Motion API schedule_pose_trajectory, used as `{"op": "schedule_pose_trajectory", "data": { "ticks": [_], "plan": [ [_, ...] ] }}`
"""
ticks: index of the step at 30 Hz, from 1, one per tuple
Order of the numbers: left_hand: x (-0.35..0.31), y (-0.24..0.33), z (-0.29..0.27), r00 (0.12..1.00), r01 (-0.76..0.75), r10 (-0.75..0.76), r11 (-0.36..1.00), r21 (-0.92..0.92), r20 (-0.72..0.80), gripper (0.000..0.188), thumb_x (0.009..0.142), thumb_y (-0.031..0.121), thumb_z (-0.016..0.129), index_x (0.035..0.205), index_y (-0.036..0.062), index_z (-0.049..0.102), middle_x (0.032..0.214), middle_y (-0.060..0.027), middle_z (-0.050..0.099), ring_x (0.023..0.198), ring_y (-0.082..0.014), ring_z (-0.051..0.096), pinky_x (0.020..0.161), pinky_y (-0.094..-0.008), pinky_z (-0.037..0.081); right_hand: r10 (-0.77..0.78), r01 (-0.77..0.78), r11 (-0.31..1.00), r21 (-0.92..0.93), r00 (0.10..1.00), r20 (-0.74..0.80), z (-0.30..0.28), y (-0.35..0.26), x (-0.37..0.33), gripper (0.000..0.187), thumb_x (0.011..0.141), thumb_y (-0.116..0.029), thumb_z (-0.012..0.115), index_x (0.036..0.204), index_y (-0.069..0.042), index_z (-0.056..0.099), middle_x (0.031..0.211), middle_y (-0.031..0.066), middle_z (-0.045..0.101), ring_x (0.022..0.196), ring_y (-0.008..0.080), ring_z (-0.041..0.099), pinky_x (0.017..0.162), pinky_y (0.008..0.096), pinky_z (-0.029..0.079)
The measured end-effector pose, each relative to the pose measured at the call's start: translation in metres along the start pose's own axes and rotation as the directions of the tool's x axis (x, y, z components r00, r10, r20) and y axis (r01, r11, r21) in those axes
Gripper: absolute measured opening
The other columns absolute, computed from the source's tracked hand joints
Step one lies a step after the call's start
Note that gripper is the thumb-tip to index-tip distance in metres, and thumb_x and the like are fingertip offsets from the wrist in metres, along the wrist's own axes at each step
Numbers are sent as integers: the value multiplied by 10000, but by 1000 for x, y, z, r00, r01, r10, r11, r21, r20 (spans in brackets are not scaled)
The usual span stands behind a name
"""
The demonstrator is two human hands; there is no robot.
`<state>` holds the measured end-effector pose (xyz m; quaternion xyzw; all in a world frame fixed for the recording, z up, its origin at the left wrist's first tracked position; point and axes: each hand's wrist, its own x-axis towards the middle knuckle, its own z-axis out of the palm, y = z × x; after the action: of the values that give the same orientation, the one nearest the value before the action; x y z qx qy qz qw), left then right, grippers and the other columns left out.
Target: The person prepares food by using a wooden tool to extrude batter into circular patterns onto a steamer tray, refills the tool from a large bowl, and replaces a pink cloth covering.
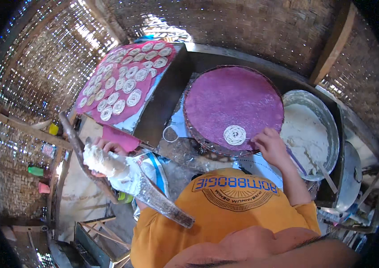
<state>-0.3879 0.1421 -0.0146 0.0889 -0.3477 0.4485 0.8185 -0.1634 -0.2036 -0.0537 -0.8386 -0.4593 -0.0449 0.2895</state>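
Note:
My left hand (111, 148) is closed around a wooden hand press (162, 203) thickly smeared with white dough, raised at the left. A dark curved stick (75, 134) crosses behind its doughy end. My right hand (272, 145) rests low at the near right edge of a round tray covered with purple cloth (229, 98). Its fingertips are pinched together beside a coiled white dough spiral (234, 135) lying on that cloth. Whatever sits between those fingertips is too small to make out.
A pink-covered board (122, 107) with many dough spirals stands at the far left. To the right, a big metal basin (332, 129) holds white dough and a stick. A small ring (170, 133) lies left of the tray. Woven bamboo walls (243, 27) surround the work area.

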Motion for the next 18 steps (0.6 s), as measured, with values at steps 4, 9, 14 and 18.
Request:
{"op": "schedule_pose_trajectory", "data": {
  "ticks": [4, 9, 14, 18],
  "plan": [
    [-3, 3, 19, 997, -49, 50, 998, 30, -61, 447, 500, 99, 742, 874, 130, 498, 797, 52, 422, 691, -60, 454, 650, -236, 397, 12, -10, 998, -59, 999, 44, 12, 8, 4, 90, 673, -60, 572, 746, -96, 609, 744, 88, 505, 772, 277, 490, 681, 374, 406],
    [-4, 12, 14, 999, 2, -5, 996, -87, -34, 335, 569, 134, 693, 795, 119, 447, 739, 48, 400, 650, -67, 443, 643, -248, 398, 19, -13, 997, -71, 996, 86, 25, 17, 4, 107, 665, -29, 571, 739, -93, 615, 768, 90, 504, 788, 276, 480, 672, 373, 410],
    [-1, -3, 19, 998, -19, 15, 997, -74, -54, 348, 552, 102, 687, 799, 109, 442, 730, 44, 389, 647, -74, 434, 643, -254, 395, 19, -14, 995, -96, 999, 45, 27, 13, 9, 172, 673, -26, 555, 814, -103, 617, 777, 99, 499, 770, 284, 481, 666, 381, 410],
    [-1, 4, 9, 999, -19, 18, 999, -44, -27, 427, 511, 112, 705, 820, 101, 410, 746, 25, 402, 679, -92, 452, 660, -264, 408, -6, -1, 998, -59, 993, -116, 10, 4, 14, 207, 684, -26, 545, 870, -93, 604, 758, 112, 479, 746, 290, 476, 665, 384, 407]
  ]
}}
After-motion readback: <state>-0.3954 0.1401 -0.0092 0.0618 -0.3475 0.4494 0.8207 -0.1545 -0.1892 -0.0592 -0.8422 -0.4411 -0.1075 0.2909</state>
